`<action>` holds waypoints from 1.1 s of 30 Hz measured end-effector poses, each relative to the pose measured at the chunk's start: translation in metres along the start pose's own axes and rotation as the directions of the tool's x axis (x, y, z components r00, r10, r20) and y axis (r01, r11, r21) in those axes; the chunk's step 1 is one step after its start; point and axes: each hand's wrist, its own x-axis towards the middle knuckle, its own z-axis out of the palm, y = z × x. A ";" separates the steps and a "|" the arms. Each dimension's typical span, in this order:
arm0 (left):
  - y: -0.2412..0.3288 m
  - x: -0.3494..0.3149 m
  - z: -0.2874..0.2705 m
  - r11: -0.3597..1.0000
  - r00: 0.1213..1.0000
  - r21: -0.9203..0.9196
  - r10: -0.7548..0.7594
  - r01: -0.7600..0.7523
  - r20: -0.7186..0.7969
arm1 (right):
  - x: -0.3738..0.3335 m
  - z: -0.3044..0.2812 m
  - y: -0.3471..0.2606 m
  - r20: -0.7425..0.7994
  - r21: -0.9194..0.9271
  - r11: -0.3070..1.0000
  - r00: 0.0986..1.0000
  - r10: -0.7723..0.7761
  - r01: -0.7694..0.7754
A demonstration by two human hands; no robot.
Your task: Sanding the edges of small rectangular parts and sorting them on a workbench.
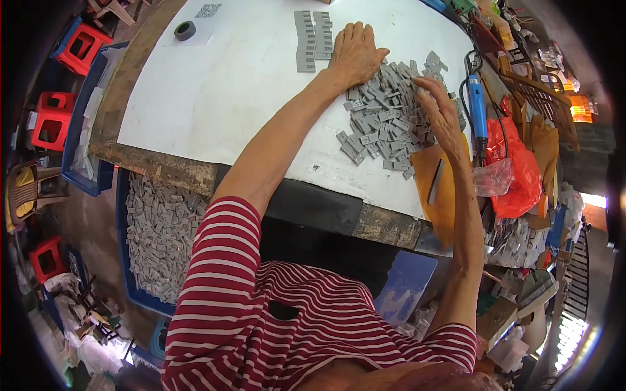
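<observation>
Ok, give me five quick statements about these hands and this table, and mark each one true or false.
1. The left hand and right hand are both at the loose grey pile. True.
2. The lined-up pieces lie right of the right hand. False: they lie left of the left hand.
3. The dark ring lies left of the lined-up pieces. True.
4. The blue tool is in the left hand. False: it is beyond the right hand, apart from both.

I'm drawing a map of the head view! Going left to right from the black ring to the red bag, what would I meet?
Black ring, lined-up gray pieces, left hand, right hand, blue tool, red bag. The loose gray pile overlaps both hands' places, so it's left out.
</observation>
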 end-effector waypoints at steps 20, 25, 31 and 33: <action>-0.029 -0.001 -0.011 0.984 0.995 0.151 -0.083 0.091 -0.055 | -0.075 -0.025 -0.038 0.034 0.197 0.948 0.968 0.250 -0.251; -0.033 -0.002 -0.016 0.983 0.992 0.137 -0.124 0.121 0.008 | -0.089 -0.019 -0.043 0.037 0.235 0.926 0.955 0.294 -0.294; -0.024 -0.001 -0.019 0.989 0.989 0.065 -0.137 0.133 0.062 | -0.104 -0.020 -0.029 -0.027 0.257 0.922 0.951 0.307 -0.290; -0.016 -0.003 -0.016 0.997 0.997 0.010 -0.081 0.081 0.002 | -0.108 -0.022 -0.033 -0.060 0.219 0.932 0.949 0.309 -0.290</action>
